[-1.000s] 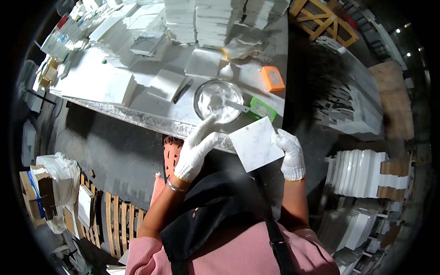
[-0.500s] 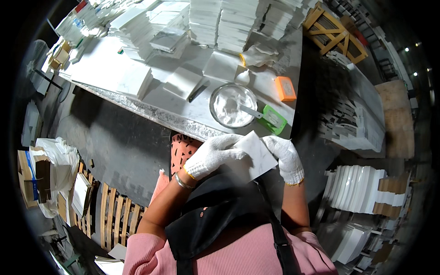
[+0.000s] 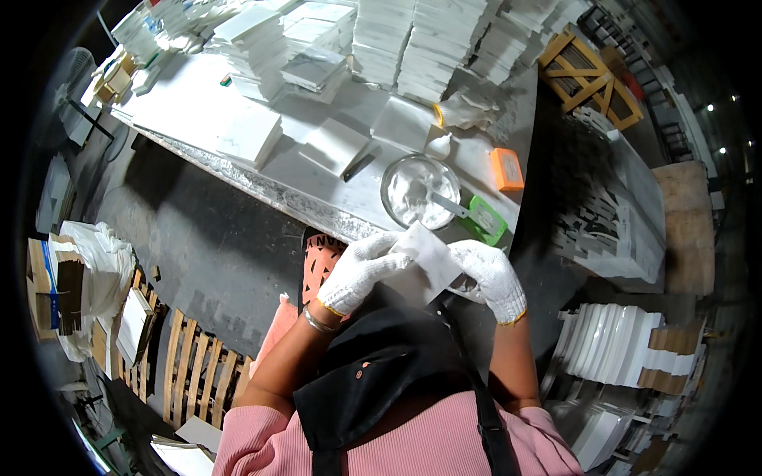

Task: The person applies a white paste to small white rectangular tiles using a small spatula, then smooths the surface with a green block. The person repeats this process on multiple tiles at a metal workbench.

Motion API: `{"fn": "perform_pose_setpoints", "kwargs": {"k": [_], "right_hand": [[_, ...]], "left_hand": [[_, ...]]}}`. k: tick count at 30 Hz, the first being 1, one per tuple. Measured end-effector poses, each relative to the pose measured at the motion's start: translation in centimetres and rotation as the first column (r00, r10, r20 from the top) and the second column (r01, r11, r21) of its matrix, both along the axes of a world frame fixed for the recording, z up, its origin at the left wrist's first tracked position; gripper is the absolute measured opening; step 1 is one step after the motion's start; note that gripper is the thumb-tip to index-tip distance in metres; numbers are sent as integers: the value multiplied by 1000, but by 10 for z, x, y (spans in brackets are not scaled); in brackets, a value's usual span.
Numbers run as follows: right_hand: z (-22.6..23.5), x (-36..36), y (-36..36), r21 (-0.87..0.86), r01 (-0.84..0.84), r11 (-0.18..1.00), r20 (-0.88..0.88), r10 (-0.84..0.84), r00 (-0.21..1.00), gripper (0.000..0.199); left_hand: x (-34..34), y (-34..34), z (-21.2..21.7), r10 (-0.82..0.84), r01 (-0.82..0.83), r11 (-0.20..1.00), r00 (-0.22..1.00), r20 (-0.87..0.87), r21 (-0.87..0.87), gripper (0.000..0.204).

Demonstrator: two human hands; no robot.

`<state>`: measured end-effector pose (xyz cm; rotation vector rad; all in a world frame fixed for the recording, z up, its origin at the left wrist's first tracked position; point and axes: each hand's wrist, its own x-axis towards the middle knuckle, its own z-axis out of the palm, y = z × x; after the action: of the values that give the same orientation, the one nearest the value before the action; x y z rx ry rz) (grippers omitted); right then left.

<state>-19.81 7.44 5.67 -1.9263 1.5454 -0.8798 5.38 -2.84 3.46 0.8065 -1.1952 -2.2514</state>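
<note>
A square white marble tile with faint grey veins is held tilted in front of my apron, just off the table's near edge. My left hand, in a white knit glove, grips its left side with the thumb on top. My right hand, gloved alike, closes on its right edge; some of its fingers are hidden beneath. Beyond the tile, a metal bowl of white paste or powder stands on the table. A scraper with a flat grey blade leans across its rim, next to a green block-like piece.
The stone-topped table carries an orange box, a spare glove, a small white bulb-shaped bottle, loose tiles and tall tile stacks. Wooden pallets lie at lower left; stacked slabs stand at right.
The tile has shifted slightly left and changed its tilt in my hands. My right fingers have moved along its edge. The whole view has swung, so the table's things appear farther right and lower.
</note>
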Motion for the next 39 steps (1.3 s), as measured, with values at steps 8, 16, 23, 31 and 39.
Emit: {"fn": "perform_pose_setpoints", "kwargs": {"k": [8, 16, 23, 31, 39], "right_hand": [[-12, 16, 1, 351, 284, 892, 469, -430, 771, 23], [4, 21, -23, 196, 488, 850, 267, -525, 808, 18], [9, 2, -63, -172, 434, 884, -606, -442, 661, 30], [-26, -12, -77, -204, 349, 914, -602, -399, 692, 21], [-21, -15, -78, -66, 449, 891, -519, -415, 747, 16]], "left_hand": [[-8, 12, -44, 192, -66, 931, 925, -328, 359, 60], [-13, 16, -66, 296, -156, 887, 914, -277, 435, 46], [-15, 3, -79, 313, -184, 892, 910, -271, 412, 68], [-18, -8, -65, 271, -131, 900, 915, -299, 415, 80], [-21, -13, -59, 280, -143, 891, 921, -272, 432, 80]]}}
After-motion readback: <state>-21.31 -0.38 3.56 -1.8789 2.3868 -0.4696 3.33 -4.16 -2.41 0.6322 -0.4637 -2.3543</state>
